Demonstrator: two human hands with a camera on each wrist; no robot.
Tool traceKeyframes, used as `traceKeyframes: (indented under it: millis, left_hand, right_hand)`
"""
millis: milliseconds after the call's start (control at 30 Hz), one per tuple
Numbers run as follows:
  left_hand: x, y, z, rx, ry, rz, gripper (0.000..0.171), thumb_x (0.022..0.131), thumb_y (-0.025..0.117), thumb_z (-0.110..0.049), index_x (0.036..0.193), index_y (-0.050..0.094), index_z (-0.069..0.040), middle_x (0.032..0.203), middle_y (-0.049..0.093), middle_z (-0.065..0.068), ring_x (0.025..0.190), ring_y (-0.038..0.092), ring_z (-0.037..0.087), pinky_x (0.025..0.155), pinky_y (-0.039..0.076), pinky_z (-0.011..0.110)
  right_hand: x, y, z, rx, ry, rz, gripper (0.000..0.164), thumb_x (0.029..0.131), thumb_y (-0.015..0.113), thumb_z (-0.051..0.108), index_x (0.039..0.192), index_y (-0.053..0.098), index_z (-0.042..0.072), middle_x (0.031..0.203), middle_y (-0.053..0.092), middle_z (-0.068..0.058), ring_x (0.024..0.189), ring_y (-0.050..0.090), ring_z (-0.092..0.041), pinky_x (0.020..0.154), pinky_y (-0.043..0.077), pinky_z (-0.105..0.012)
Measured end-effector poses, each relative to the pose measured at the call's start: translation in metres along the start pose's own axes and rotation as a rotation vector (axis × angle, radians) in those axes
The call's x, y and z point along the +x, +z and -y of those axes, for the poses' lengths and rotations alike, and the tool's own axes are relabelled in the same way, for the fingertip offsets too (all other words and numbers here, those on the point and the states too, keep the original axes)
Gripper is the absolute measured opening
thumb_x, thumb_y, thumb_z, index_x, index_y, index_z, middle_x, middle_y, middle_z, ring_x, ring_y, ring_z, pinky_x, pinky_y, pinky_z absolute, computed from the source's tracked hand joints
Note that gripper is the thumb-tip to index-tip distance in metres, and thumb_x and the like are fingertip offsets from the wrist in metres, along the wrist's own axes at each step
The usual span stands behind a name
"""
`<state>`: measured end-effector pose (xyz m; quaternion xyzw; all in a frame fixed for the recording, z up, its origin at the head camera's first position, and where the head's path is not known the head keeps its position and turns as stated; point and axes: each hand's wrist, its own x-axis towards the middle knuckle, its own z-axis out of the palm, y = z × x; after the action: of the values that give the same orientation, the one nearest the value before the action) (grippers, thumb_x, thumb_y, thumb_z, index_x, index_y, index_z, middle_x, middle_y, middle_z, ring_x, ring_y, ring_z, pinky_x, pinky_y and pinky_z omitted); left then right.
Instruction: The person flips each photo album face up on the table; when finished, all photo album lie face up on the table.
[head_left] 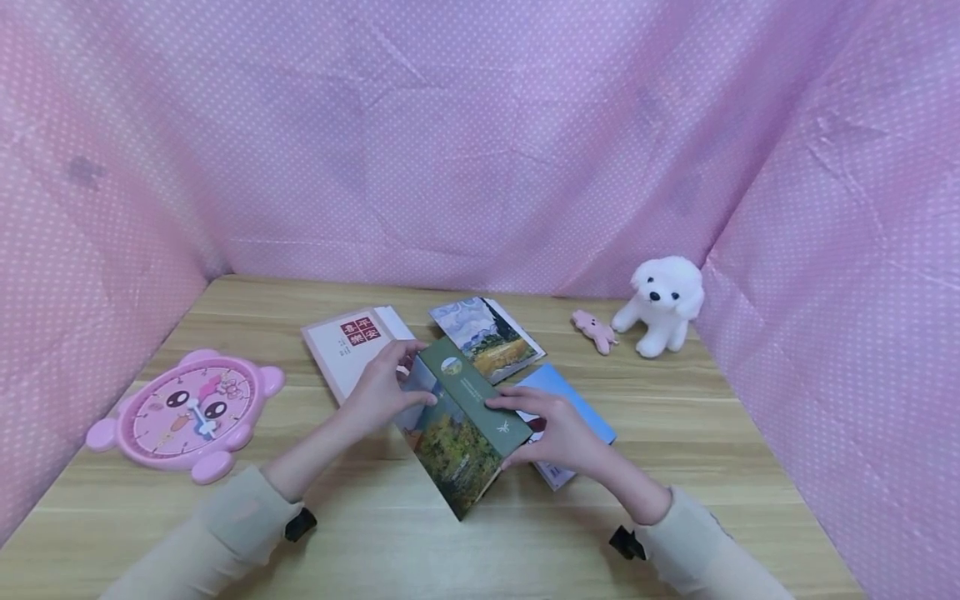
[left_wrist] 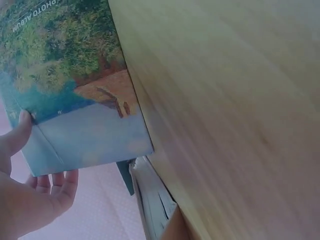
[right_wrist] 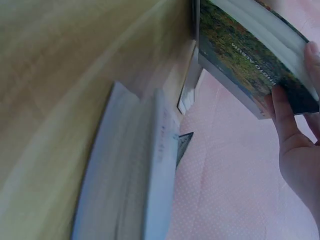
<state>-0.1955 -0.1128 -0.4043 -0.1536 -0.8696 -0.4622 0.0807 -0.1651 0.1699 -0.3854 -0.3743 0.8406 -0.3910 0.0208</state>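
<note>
A photo album (head_left: 453,454) with a green spine and a painted tree-and-water cover is held between both hands, spine up and cover facing me. My left hand (head_left: 381,390) grips its left end, thumb on the painted cover; in the left wrist view the other fingers (left_wrist: 70,185) curl behind the end. At the right end, my right hand (head_left: 562,429) grips the album with fingers on the spine side and thumb low. The right wrist view shows its page block (right_wrist: 270,22) between the covers.
Behind the album lie a pale book (head_left: 337,354) with a red seal, a landscape-covered album (head_left: 483,333) and a blue book (head_left: 573,400). A pink clock (head_left: 191,412) lies at left. A white toy dog (head_left: 663,304) and small pink toy (head_left: 594,332) are back right on the wooden table (head_left: 675,467).
</note>
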Motion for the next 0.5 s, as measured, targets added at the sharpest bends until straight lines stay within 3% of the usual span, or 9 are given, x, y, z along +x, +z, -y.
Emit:
traceKeyframes:
  millis: [200, 500]
  left_hand:
    - [0.0, 0.0, -0.004, -0.093, -0.001, 0.012, 0.077, 0.063, 0.087, -0.009, 0.128, 0.046, -0.001, 0.117, 0.055, 0.012, 0.107, 0.055, 0.028, 0.086, 0.054, 0.036]
    - [0.004, 0.006, -0.004, -0.194, 0.061, -0.034, 0.077, 0.06, 0.087, -0.003, 0.123, 0.044, -0.002, 0.11, 0.055, 0.012, 0.102, 0.056, 0.027, 0.086, 0.055, 0.038]
  right_hand:
    - [0.001, -0.006, 0.004, -0.008, -0.023, 0.019, 0.07, 0.063, 0.086, 0.035, 0.127, 0.06, 0.025, 0.141, 0.049, -0.007, 0.121, 0.051, -0.025, 0.072, 0.056, -0.023]
    - [0.005, -0.015, 0.009, 0.03, -0.125, 0.026, 0.071, 0.067, 0.085, 0.026, 0.131, 0.056, 0.018, 0.14, 0.049, -0.014, 0.121, 0.052, -0.025, 0.075, 0.057, -0.026]
